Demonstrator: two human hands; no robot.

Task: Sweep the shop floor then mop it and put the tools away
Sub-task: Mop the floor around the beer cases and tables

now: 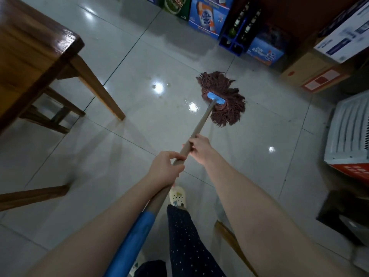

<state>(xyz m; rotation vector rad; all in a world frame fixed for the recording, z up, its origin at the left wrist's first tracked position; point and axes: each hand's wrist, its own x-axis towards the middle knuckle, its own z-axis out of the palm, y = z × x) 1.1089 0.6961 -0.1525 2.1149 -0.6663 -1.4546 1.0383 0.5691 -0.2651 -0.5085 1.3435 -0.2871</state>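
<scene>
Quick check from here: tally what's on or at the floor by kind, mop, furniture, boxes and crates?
Mop, held by left hand and right hand: 1
Wooden table: 1
Printed drink cartons: at least 3
Blue bottle crate: 1
Brown cardboard box: 1
White box: 1
Total: at least 8

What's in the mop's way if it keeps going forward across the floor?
Bare wet tile lies just ahead of the mop head. Beyond it, blue boxes and a bottle crate line the wall. Both the left hand and right hand grip the handle.
</scene>
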